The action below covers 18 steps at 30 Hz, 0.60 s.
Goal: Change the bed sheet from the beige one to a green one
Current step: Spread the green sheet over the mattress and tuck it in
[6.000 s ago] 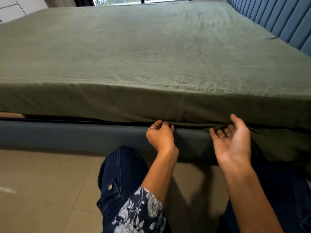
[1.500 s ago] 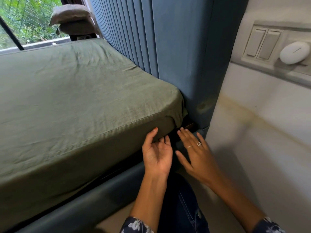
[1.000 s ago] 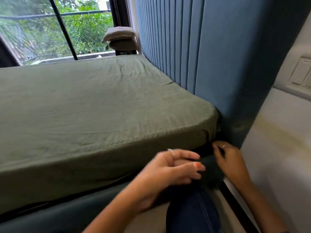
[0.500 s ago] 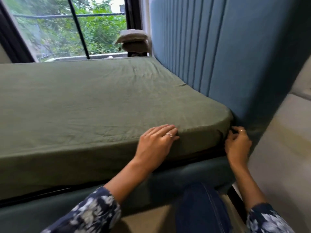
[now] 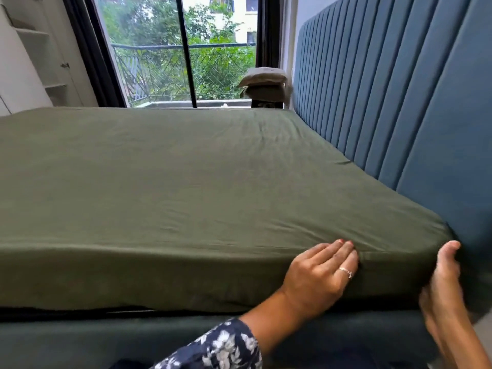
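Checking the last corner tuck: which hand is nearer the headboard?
Right. The right hand is at the mattress corner beside the headboard; the left hand rests flat on the sheet's side, farther away.

The blurred right hand (image 5: 444, 283) at the mattress corner shows no clear finger position. The olive green fitted cotton bed sheet (image 5: 186, 187) runs off the left edge, its hem hidden underneath. The folded beige cloth bundle (image 5: 263, 77) far off stays indistinct.
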Each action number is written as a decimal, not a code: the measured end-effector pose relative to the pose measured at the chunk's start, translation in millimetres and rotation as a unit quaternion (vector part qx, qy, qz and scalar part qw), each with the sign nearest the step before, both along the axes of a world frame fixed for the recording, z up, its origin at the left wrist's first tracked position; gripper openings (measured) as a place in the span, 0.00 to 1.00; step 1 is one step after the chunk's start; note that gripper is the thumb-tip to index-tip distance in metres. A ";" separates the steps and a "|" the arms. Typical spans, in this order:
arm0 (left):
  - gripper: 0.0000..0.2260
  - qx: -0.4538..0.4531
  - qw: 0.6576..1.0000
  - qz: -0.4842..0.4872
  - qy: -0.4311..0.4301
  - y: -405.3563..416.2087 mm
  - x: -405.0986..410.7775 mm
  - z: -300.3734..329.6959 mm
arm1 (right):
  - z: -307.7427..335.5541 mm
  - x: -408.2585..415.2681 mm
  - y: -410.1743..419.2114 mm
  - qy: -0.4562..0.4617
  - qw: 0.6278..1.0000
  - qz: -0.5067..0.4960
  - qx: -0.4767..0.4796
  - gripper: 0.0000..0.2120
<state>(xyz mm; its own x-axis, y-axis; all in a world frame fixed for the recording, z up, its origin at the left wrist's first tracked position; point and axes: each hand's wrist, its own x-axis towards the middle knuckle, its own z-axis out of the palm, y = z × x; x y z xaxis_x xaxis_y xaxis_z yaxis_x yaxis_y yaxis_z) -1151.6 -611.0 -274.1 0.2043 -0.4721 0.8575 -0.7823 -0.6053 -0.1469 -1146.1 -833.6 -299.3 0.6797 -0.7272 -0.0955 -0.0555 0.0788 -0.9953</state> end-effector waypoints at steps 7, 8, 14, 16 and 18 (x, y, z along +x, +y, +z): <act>0.17 0.095 0.982 0.047 0.156 34.4 -26.1 36.4 | 36.9 -8.8 -49.8 0.188 0.914 0.008 -0.359 0.56; 0.20 0.100 0.980 0.071 0.155 52.5 -31.3 41.3 | 41.9 -3.3 -58.4 0.180 0.894 0.017 -0.409 0.53; 0.27 -0.021 0.937 0.196 0.289 180.5 -13.8 83.9 | 136.5 5.8 108.4 0.009 0.796 0.111 -0.595 0.20; 0.29 0.039 0.881 0.271 0.386 203.3 5.0 103.7 | 141.8 20.1 159.7 0.052 0.745 0.274 -0.606 0.27; 0.31 0.103 0.813 0.328 0.470 211.7 25.1 111.6 | 133.8 38.1 203.6 0.083 0.686 0.406 -0.599 0.30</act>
